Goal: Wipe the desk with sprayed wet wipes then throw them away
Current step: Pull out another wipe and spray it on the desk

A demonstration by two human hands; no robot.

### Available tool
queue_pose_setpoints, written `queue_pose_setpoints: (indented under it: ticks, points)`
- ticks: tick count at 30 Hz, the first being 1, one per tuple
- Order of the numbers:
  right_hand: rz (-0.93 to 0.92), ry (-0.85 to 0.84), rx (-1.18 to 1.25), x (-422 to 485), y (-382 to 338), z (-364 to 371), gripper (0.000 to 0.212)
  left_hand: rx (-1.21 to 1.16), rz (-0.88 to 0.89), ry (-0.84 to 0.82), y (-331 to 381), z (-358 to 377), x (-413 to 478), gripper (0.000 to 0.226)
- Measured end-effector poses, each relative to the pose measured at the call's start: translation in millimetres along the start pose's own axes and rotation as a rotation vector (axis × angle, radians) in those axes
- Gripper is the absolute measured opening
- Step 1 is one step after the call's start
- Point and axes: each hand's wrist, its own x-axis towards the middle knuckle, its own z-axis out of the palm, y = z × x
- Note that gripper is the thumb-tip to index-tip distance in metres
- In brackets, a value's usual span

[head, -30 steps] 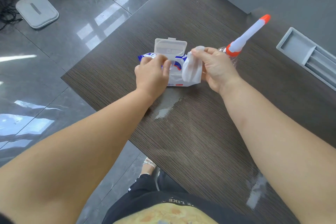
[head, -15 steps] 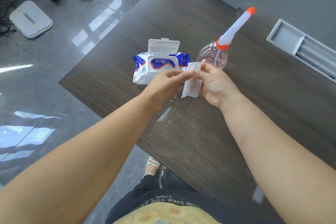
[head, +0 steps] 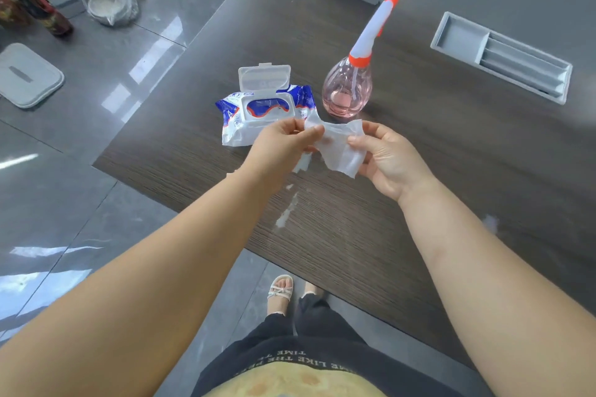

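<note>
Head view: the left hand (head: 283, 145) and right hand (head: 387, 155) each pinch an edge of the wet wipe (head: 338, 147) with their fingers, likely to unfold it, above the table (head: 419, 203), near the open wipe pack (head: 258, 113) and spray bottle (head: 346, 90).

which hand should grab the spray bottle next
Right, probably. The spray bottle stands just beyond the right hand, while the left hand sits in front of the wipes pack and can hold the wipe alone.
</note>
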Motion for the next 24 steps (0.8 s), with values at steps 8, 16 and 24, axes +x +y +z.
queue_pose_setpoints:
  ticks: [8,16,24]
  points:
    - [0.011,0.132,0.277,-29.2,15.3,-19.8,0.024,-0.062,0.054,-0.021,-2.4,7.2,-9.5,0.024]
    - [0.105,0.211,0.536,-38.8,24.4,-22.6,0.021,-0.233,-0.007,-0.048,0.7,11.3,-12.0,0.017]
    - [0.19,0.08,0.406,-46.1,29.6,-14.9,0.011,-0.087,-0.066,-0.144,3.1,14.1,-17.2,0.02]
